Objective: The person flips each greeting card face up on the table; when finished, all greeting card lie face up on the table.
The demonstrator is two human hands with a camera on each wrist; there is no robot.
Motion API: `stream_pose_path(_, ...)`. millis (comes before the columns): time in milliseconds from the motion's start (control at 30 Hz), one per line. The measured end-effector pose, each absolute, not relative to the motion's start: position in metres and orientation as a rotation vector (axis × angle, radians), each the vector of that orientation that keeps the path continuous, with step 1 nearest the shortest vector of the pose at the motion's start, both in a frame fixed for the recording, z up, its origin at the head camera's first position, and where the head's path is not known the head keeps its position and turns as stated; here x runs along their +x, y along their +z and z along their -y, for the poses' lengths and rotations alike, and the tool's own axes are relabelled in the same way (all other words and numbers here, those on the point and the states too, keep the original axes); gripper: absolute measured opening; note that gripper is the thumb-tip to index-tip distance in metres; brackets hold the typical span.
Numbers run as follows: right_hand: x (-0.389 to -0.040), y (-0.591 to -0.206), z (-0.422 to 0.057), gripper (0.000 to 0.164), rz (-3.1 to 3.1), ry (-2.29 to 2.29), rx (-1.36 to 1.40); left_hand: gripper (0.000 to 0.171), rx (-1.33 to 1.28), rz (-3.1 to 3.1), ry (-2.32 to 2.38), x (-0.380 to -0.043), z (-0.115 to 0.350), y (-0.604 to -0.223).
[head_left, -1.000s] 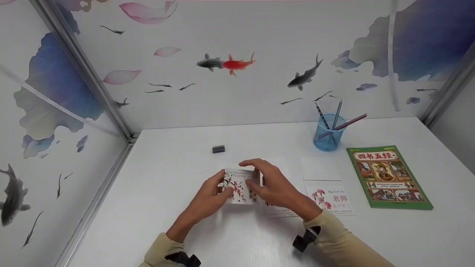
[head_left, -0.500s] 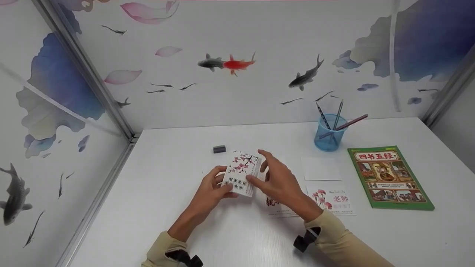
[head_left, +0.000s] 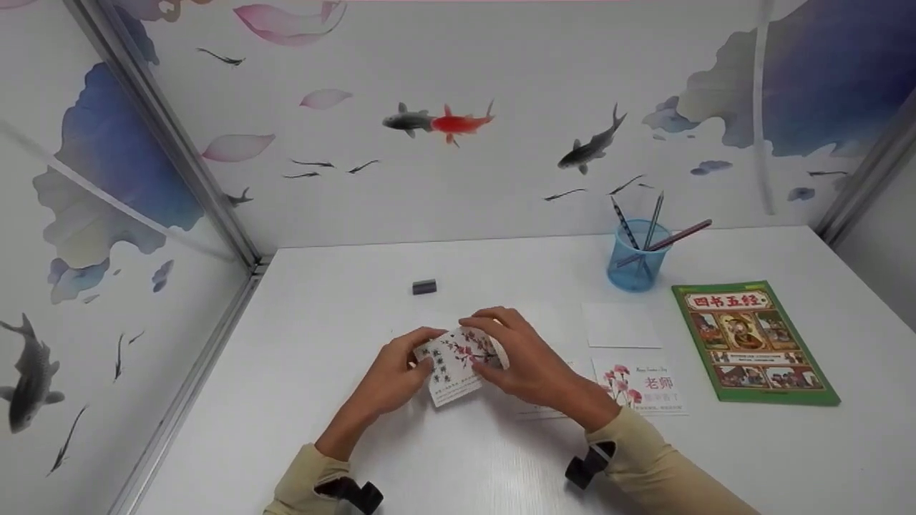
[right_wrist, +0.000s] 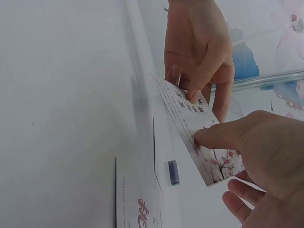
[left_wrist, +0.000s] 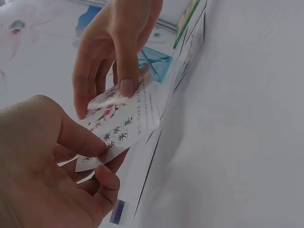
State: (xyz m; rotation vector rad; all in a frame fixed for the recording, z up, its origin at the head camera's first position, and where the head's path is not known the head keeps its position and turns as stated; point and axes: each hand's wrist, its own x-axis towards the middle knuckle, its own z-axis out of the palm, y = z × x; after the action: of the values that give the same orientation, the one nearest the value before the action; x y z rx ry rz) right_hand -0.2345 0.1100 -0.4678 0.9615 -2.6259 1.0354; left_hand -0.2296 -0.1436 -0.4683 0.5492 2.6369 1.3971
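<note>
Both hands hold a white card (head_left: 456, 379) printed with pink blossoms and black characters, tilted above the table in the head view. At its left end the left hand (head_left: 393, 375) pinches it, thumb on the printed face and fingers behind. The right hand (head_left: 529, 361) grips the other end, its thumb on the blossom side. In the left wrist view, the left thumb lies over the characters of the card (left_wrist: 123, 114). The right wrist view shows the card (right_wrist: 190, 123) between both thumbs and the fingers beneath. Whether it is a single card cannot be told.
Beneath the right forearm lies a partly hidden card (head_left: 545, 413). Beside it are a flower-printed card (head_left: 655, 390) and a blank white card (head_left: 622, 325). A green-edged book (head_left: 755, 343), a blue cup (head_left: 635, 266) with pencils and a small dark block (head_left: 424, 287) stand farther out.
The card has been turned over and rotated between the hands. Its blossom end now points right and its characters left. The right fingers have come down onto its upper edge.
</note>
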Motion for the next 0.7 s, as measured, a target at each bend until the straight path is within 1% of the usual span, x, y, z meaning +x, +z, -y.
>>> stream_pose_path(67, -0.234, -0.469, -0.109, 0.064, 2.652, 1.013, 0.962, 0.046, 0.551, -2.680, 1.354, -0.231, 0.148, -0.467)
stream_pose_path(167, -0.233, -0.473, -0.108, 0.065, 2.716, 0.969, 0.962, 0.044, 0.548, -2.709, 1.311, -0.233, 0.155, -0.467)
stream_pose_path(333, -0.230, -0.478, -0.109, 0.061, 2.785, 0.938, 0.981, 0.036, 0.567, -2.758, 1.244, -0.234, 0.164, -0.467)
stream_pose_path(500, -0.230, -0.481, -0.109, 0.058, 2.815, 0.886, 1.043, 0.030, 0.589, -2.843, 1.128, -0.232, 0.165, -0.467)
stream_pose_path(700, -0.232, -0.481, -0.109, 0.056, 2.900, 0.844, 1.103, 0.027, 0.545, -2.831, 1.000, -0.228, 0.163, -0.467)
